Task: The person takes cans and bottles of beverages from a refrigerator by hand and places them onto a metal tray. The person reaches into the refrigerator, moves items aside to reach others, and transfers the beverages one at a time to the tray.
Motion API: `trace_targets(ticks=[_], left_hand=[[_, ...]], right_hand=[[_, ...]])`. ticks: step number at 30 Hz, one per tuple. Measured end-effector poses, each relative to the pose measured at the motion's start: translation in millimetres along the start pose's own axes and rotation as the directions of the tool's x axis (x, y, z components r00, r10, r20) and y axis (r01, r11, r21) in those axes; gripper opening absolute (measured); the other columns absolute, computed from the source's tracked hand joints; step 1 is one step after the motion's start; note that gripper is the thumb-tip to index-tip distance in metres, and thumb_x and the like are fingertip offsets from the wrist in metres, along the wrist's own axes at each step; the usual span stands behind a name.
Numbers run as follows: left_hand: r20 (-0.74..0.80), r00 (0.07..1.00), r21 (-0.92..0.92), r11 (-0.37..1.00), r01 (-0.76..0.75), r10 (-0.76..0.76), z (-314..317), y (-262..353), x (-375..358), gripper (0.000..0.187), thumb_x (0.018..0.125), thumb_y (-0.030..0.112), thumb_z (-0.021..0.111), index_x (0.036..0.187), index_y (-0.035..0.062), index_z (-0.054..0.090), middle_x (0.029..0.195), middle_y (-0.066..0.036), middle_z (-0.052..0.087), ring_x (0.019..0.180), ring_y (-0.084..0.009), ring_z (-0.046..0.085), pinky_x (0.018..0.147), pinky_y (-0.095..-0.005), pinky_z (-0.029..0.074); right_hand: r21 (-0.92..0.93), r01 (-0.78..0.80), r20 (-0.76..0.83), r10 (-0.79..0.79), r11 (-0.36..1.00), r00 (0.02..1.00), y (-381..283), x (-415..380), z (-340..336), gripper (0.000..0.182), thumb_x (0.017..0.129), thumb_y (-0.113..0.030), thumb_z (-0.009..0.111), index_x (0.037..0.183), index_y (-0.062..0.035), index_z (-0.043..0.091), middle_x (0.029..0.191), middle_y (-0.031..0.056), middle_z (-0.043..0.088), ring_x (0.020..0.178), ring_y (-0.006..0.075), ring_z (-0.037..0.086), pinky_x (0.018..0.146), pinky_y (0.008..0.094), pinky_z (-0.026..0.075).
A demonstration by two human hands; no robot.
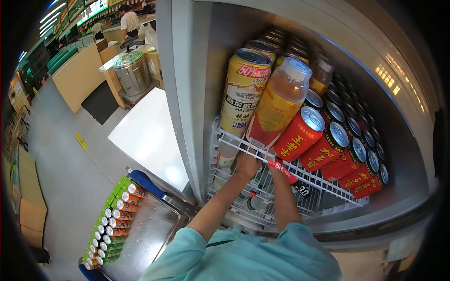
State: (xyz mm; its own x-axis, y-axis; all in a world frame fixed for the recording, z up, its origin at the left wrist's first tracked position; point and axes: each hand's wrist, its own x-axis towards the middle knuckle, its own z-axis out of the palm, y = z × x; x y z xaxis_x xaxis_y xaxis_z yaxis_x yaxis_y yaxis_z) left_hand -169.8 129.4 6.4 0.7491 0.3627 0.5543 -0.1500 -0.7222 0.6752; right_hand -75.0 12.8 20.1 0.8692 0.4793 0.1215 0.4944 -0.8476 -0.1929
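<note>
Both my arms reach into a fridge below its upper wire shelf (318,180). My left hand (247,163) is under the shelf's front edge, beneath a yellow-and-red bottle (276,105); its fingers are hidden. My right hand (277,167) is close beside it, mostly covered by the red label strip (286,172), and its fingers do not show either. Whatever the hands may hold is out of sight. A tall Harbin can (246,91) stands at the shelf's left end, with red cans (300,133) in rows to the right. White-capped bottles (226,157) show on the level below.
At the lower left, a metal cart (145,229) with a blue handle (147,183) carries orange and green cans (112,222). The fridge's side wall (180,93) rises on the left. Beyond stand a steel pot (132,74) on a counter and a person (130,21).
</note>
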Motion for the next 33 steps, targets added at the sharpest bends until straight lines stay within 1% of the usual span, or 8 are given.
trace_targets(ticks=[7,11,12,15,17,21,27,33], left_hand=[[0.008,1.0,0.062,0.998,0.006,-0.006,-2.2,5.1,1.9,0.061,0.081,0.021,0.079,0.132,-0.001,0.054,0.128,-0.028,0.057,0.113,-0.0474,0.059,0.098,-0.054,0.049],[-0.05,0.996,-0.059,0.995,-0.082,0.079,-17.4,25.1,0.5,0.065,0.079,0.027,0.082,0.131,-0.0001,0.054,0.128,-0.028,0.059,0.12,-0.0477,0.054,0.105,-0.0541,0.042],[-0.062,0.992,-0.075,0.991,-0.111,0.107,-21.3,31.9,0.1,0.065,0.079,0.028,0.082,0.131,0.0002,0.055,0.127,-0.027,0.059,0.12,-0.0475,0.054,0.105,-0.0537,0.043],[0.109,0.971,-0.065,0.976,-0.206,0.212,-31.1,40.9,-2.3,0.063,0.078,0.03,0.083,0.126,-0.0006,0.056,0.12,-0.025,0.062,0.118,-0.0456,0.055,0.103,-0.0526,0.044],[0.272,0.938,-0.086,0.976,-0.201,0.217,-58.5,69.5,-11.6,0.062,0.077,0.029,0.083,0.124,-0.0009,0.055,0.116,-0.024,0.063,0.116,-0.0449,0.056,0.102,-0.0527,0.044],[0.193,0.966,-0.232,0.965,-0.123,0.17,-92.2,106.0,-54.7,0.06,0.073,0.028,0.085,0.118,0.0016,0.056,0.104,-0.022,0.066,0.098,-0.0435,0.066,0.083,-0.0512,0.054],[0.241,0.944,-0.178,0.946,0.271,-0.225,-152.4,103.5,-144.0,0.075,0.073,0.025,0.083,0.135,0.0059,0.045,0.113,-0.021,0.067,0.097,-0.0452,0.067,0.082,-0.0514,0.055],[-0.009,0.886,-0.13,0.879,0.459,-0.464,-226.1,44.2,-253.8,0.073,0.074,0.024,0.082,0.136,0.0074,0.047,0.115,-0.023,0.067,0.1,-0.0463,0.066,0.083,-0.0512,0.055]], right_hand=[[0.122,0.023,-0.056,-0.016,0.992,0.998,4.8,-16.3,10.0,0.049,0.095,-0.024,0.064,0.138,-0.004,0.054,0.135,0.0191,0.06,0.127,0.0354,0.056,0.108,0.0501,0.041],[0.336,0.003,-0.258,0.089,0.942,0.962,-3.5,-48.4,-10.6,0.055,0.094,-0.023,0.068,0.143,-0.0031,0.051,0.143,0.0195,0.055,0.132,0.0371,0.053,0.112,0.0522,0.038],[0.575,0.138,-0.438,0.162,0.806,0.884,-11.7,-64.7,-14.3,0.056,0.093,-0.021,0.07,0.143,-0.0023,0.051,0.146,0.0199,0.053,0.132,0.0381,0.052,0.112,0.0528,0.038],[0.635,0.25,-0.633,0.307,0.731,0.711,-31.8,-103.4,-57.0,0.069,0.09,-0.011,0.076,0.148,-0.0003,0.041,0.147,0.0179,0.049,0.13,0.0333,0.053,0.11,0.046,0.041],[0.758,0.324,-0.605,0.424,0.567,0.674,-29.1,-111.2,-52.8,0.072,0.092,-0.011,0.074,0.151,-0.0011,0.036,0.144,0.0164,0.051,0.129,0.0288,0.053,0.11,0.0415,0.042],[0.902,0.35,-0.432,0.54,0.254,0.722,-38.8,-145.3,-59.2,0.068,0.098,-0.013,0.067,0.154,-0.0022,0.031,0.141,0.0154,0.052,0.127,0.0234,0.054,0.105,0.0368,0.046],[0.942,0.149,-0.066,0.27,-0.3,0.961,-125.3,-202.1,-81.6,0.05,0.099,-0.011,0.066,0.144,-0.0076,0.044,0.116,0.0154,0.065,0.101,0.0254,0.067,0.088,0.037,0.056],[0.951,-0.243,0.238,-0.046,-0.191,0.97,-231.8,-246.8,-22.0,0.045,0.094,-0.012,0.073,0.133,-0.0053,0.052,0.112,0.0114,0.064,0.096,0.0187,0.067,0.081,0.0302,0.055]])
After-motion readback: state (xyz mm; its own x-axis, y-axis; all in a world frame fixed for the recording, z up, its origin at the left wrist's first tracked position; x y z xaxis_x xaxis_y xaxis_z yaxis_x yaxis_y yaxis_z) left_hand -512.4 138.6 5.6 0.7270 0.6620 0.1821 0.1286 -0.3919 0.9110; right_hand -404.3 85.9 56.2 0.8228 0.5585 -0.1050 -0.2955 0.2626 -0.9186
